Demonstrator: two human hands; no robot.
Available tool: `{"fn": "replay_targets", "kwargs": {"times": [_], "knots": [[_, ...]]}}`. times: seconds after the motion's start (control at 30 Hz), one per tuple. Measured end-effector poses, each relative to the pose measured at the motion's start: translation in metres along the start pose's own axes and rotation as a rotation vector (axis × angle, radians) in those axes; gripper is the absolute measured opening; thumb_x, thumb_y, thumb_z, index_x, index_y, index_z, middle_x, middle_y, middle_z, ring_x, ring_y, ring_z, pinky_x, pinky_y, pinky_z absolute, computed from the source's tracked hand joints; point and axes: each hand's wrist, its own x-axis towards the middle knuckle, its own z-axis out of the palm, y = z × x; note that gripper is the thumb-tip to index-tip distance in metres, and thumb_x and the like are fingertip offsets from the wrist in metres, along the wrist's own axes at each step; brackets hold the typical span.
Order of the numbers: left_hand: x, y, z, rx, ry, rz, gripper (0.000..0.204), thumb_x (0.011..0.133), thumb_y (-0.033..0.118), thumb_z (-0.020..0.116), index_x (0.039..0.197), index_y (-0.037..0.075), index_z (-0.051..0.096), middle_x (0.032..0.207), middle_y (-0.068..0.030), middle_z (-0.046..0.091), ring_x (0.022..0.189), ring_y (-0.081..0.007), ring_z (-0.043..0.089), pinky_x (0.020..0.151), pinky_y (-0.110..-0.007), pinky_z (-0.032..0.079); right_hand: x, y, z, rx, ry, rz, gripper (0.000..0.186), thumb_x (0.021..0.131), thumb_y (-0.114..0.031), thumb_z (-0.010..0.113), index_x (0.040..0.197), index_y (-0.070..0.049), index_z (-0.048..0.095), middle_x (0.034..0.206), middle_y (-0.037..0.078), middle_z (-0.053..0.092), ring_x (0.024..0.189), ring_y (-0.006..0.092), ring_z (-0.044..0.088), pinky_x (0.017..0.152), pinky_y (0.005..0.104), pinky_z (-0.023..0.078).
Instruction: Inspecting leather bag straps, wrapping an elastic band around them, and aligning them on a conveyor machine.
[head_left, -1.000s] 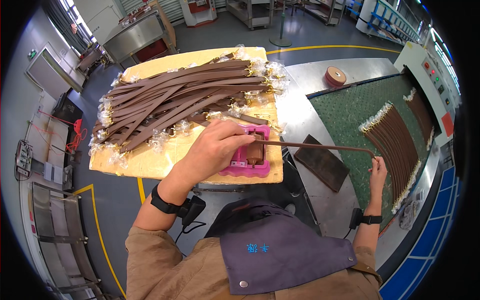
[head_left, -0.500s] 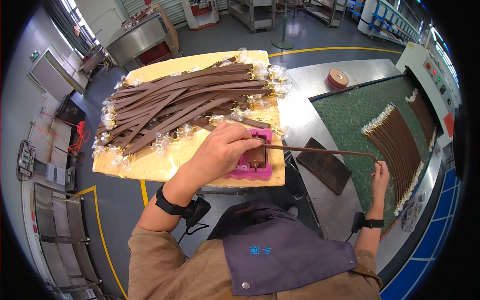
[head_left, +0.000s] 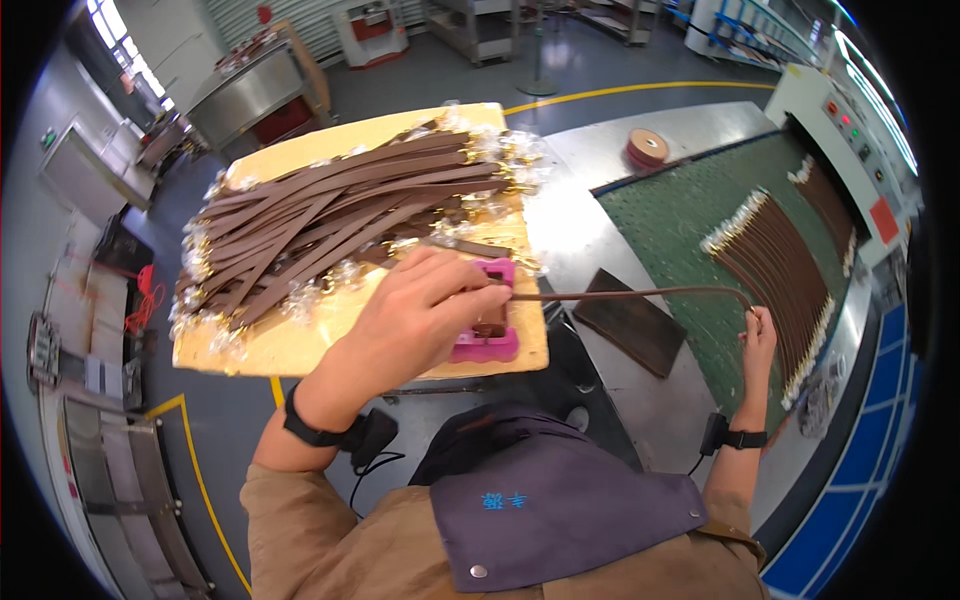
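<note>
A long, thin brown strap [head_left: 620, 294] stretches between my two hands, held edge-on. My left hand [head_left: 425, 310] pinches its left end with thumb and fingers, just over a pink holder [head_left: 490, 350] with a brown, block-like piece [head_left: 491, 322] set inside it. The left hand hides part of that holder. Off to the right, my right hand [head_left: 758, 345] grips the strap's other end, where the strap bends downward. A pile of similar brown straps [head_left: 340, 200] lies beyond my left hand, their gold-coloured metal ends wrapped in clear plastic.
The pile and pink holder rest on a yellowish board [head_left: 290, 350]. A dark rectangular slab [head_left: 630, 320] lies on the metal table [head_left: 575, 165], near a brown roll [head_left: 647, 149]. Rows of straps [head_left: 775, 280] lie on a green belt [head_left: 670, 215], by a machine housing [head_left: 850, 140].
The whole view has shifted slightly. The strap now arches a little near my right hand instead of sloping down to it. Both hands keep hold of its ends.
</note>
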Motion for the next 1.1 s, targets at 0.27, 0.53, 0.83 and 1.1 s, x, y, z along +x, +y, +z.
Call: {"fn": "replay_targets", "kwargs": {"times": [0.27,0.53,0.83,1.1], "knots": [[0.006,0.054,-0.050,-0.308,-0.137,-0.071,0.037,0.070,-0.003,0.075,0.107,0.001,0.071,0.088,-0.0102,0.067,0.077,-0.0272,0.064,0.067,-0.035,0.049,-0.034,-0.029,-0.073,0.081,-0.335,0.086,0.018,0.097,-0.019,0.061,0.100,-0.002,0.063,0.083,-0.002,0.055,0.072,0.0081,0.058,0.068,0.0254,0.048],[0.002,0.105,-0.004,-0.912,-0.033,-0.256,0.024,0.084,-0.004,0.072,0.107,-0.005,0.073,0.088,-0.0134,0.069,0.076,-0.0178,0.064,0.065,-0.028,0.049,-0.096,0.010,-0.124,0.643,-0.690,0.409,0.017,0.094,-0.021,0.068,0.096,-0.003,0.064,0.087,0.002,0.064,0.079,0.0138,0.063,0.076,0.0320,0.052],[0.036,0.163,0.217,-1.911,-0.098,-0.845,0.039,0.094,0.018,0.068,0.126,-0.004,0.061,0.099,-0.0065,0.066,0.093,-0.0181,0.062,0.085,-0.033,0.048,-0.158,-0.058,-0.100,1.512,-0.590,0.203,0.021,0.096,-0.027,0.065,0.096,-0.008,0.055,0.081,0.002,0.053,0.082,0.0202,0.056,0.090,0.0496,0.049],[0.051,0.226,0.308,-2.174,-0.240,-0.836,0.027,0.097,0.019,0.066,0.119,0.003,0.064,0.107,-0.0059,0.069,0.105,-0.0169,0.063,0.099,-0.034,0.044,-0.171,-0.064,-0.094,1.492,-0.421,0.232,0.018,0.099,-0.027,0.061,0.097,-0.009,0.057,0.087,0.004,0.057,0.088,0.0241,0.058,0.086,0.0377,0.046]]}}
